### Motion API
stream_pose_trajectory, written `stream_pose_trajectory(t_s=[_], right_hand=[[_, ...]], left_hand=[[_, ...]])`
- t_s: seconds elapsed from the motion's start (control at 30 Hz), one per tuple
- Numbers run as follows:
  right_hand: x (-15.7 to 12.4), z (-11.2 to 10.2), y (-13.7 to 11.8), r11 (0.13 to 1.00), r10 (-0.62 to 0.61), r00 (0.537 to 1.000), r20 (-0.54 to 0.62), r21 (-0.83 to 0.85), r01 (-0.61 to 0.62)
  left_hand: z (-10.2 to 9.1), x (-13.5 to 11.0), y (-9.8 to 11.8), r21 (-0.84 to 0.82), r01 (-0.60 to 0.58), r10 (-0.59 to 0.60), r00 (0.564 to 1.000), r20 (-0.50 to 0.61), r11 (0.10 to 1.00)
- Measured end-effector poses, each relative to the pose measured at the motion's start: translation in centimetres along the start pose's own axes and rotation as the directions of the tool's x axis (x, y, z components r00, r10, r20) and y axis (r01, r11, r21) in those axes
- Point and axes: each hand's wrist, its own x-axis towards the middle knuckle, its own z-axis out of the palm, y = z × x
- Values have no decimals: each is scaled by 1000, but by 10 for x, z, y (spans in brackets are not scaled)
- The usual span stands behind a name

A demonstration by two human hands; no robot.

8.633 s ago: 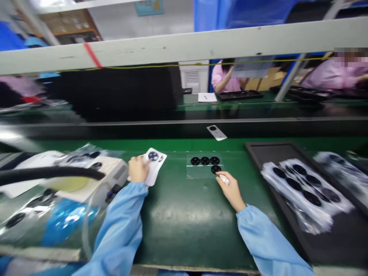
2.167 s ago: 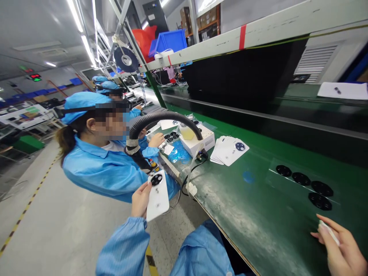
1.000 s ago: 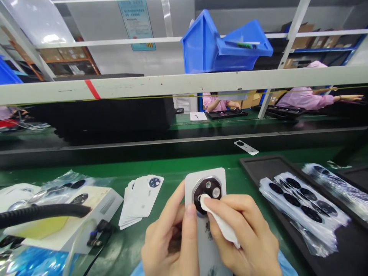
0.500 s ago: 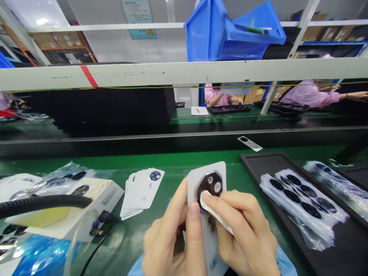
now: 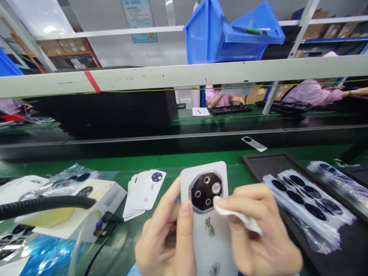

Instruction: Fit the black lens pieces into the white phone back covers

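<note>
My left hand (image 5: 165, 237) grips a white phone back cover (image 5: 211, 234) upright, thumb on its left edge. The cover carries a black octagonal camera module (image 5: 204, 191) with several lens holes. My right hand (image 5: 263, 237) pinches a small white wipe (image 5: 234, 212), whose tip touches the module's lower right edge. A fanned stack of white back covers (image 5: 143, 193) lies on the green mat (image 5: 172, 165) to the left.
A black tray (image 5: 264, 161) at right holds plastic sheets of black round lens parts (image 5: 304, 201). A white box (image 5: 86, 209) with a black hose (image 5: 43, 205) stands at left. One white cover (image 5: 253, 143) lies on the conveyor. Blue bins (image 5: 230, 30) sit overhead; people in pink work behind.
The wipe has slid from the module's left side to its lower right edge, uncovering the lens holes. The cover has shifted slightly left and closer.
</note>
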Motion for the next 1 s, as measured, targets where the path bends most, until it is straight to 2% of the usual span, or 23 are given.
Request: stream_pose_trajectory(t_s=[0.1,0.17,0.3,0.47,0.6,0.83,1.0], right_hand=[[3,-7,-1,976,111,993,-42,192,-101],[5,-11,-1,969,138,990,10,207,-137],[7,-17,-6,967,135,982,132,197,-159],[6,-17,-15,976,147,981,127,140,-164],[5,-15,-21,983,166,980,113,60,-173],[-7,-11,-15,987,77,985,152,-154,-53],[-14,-11,-4,921,-100,965,244,-345,183]], left_hand=[[-2,8,2,-94,101,-94,992,83,990],[-3,12,2,-134,145,-131,985,111,980],[-6,17,1,-163,209,-197,977,87,964],[-6,16,1,-154,159,-140,982,127,975],[-4,13,5,-152,135,-121,988,100,979],[-4,10,7,-170,153,-140,987,85,973],[-1,7,10,-209,168,-169,985,11,963]])
